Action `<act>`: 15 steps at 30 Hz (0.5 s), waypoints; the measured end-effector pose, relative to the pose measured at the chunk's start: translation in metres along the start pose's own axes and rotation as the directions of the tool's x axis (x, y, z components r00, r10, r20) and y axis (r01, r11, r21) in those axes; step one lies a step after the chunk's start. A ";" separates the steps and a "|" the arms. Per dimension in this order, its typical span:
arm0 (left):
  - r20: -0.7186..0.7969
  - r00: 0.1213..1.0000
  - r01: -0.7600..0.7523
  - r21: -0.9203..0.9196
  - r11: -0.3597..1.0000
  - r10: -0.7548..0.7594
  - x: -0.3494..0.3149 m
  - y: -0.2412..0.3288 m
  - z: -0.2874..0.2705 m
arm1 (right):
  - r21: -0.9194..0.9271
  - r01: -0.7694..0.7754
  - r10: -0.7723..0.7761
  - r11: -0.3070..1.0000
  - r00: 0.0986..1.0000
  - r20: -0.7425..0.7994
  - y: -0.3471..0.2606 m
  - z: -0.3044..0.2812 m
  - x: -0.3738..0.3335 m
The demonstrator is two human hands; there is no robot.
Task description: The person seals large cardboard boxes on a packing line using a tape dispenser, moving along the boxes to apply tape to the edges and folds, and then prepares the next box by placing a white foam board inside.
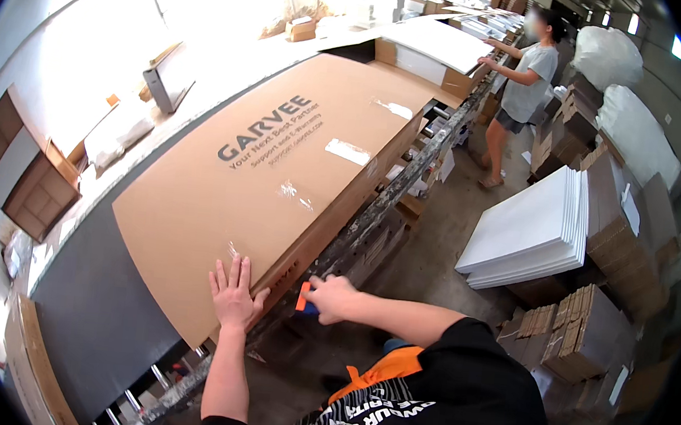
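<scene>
Since mid-frame carton (257, 193) may shift, left hand (236, 299) lies atop, fingers spread; right hand (332, 299) curls fingers round orange-blue tool (303, 297).

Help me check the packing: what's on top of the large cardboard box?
The left hand rests on the cardboard box; beyond it are dark lettering and shiny patches. Anything under the palm is hidden.

Carton (193, 232) on grey belt (104, 325): passage open above its top, except near edge, under flat left hand (234, 296). Aisle (434, 229): room between dark rail (353, 230) and white panel stack (522, 224). Obstacles: carton side wall (326, 234), left of right hand (331, 299); white-topped box (457, 83), past carton's far end; co-worker (535, 72) beside box.
</scene>
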State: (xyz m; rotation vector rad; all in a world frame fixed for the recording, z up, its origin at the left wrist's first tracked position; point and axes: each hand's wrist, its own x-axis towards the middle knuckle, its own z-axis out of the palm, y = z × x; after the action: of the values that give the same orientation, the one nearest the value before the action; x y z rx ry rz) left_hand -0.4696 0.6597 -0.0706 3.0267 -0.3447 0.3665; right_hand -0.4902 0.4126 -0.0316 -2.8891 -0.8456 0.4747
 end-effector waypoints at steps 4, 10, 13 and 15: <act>-0.034 0.989 0.131 -0.208 0.969 -0.141 0.014 0.005 -0.015 | 0.005 0.327 -0.276 0.945 0.806 -0.524 0.049 -0.045 -0.047; 0.218 0.972 0.179 -0.930 -0.321 -0.092 0.026 0.072 -0.058 | -0.082 0.633 -0.467 0.770 0.471 -0.749 0.087 -0.100 -0.035; 0.258 0.949 0.141 -0.862 -0.486 -0.181 0.029 0.131 -0.070 | -0.138 0.736 -0.552 0.663 0.356 -0.754 0.110 -0.115 -0.026; 0.327 0.888 0.085 -0.807 -0.585 -0.323 0.035 0.157 -0.078 | -0.140 0.793 -0.620 0.593 0.339 -0.708 0.125 -0.120 -0.017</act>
State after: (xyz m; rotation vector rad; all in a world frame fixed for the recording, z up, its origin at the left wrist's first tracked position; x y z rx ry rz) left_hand -0.4902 0.5072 0.0205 0.8891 0.1494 0.0350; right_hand -0.4017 0.2973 0.0649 -1.8388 -1.5827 -0.5716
